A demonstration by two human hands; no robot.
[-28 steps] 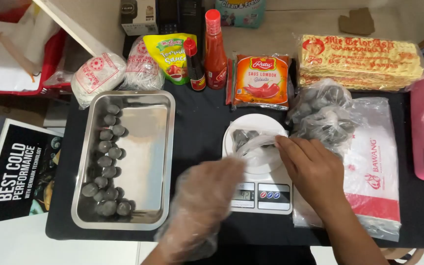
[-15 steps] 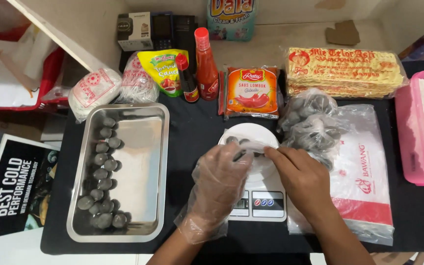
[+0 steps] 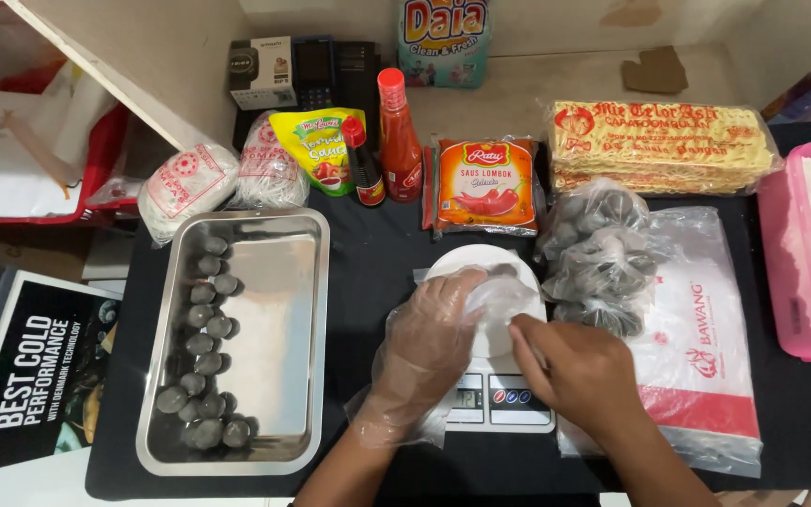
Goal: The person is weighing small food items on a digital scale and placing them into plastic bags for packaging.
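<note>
Gloved left hand (image 3: 429, 343) now over white plate (image 3: 485, 282), fingers curled on small plastic bag (image 3: 499, 299), bare right hand (image 3: 579, 371) pinching it, black tabletop (image 3: 377, 253).

Two forearms enter from the bottom edge of the head view, both bare with no sleeve in sight. The left hand (image 3: 429, 343) wears a loose disposable glove of thin, clear plastic. The film is glossy and crinkled, catches pale highlights over the knuckles and fingers, and bunches into baggy folds around the wrist, where its open cuff flares out wider than the arm. The fingers show through it as a slightly hazy shape. The right hand (image 3: 579, 371) wears nothing at all: no glove, and no ring, watch or band shows on the wrist or fingers. Its forearm is likewise uncovered down to the picture's edge.
</note>
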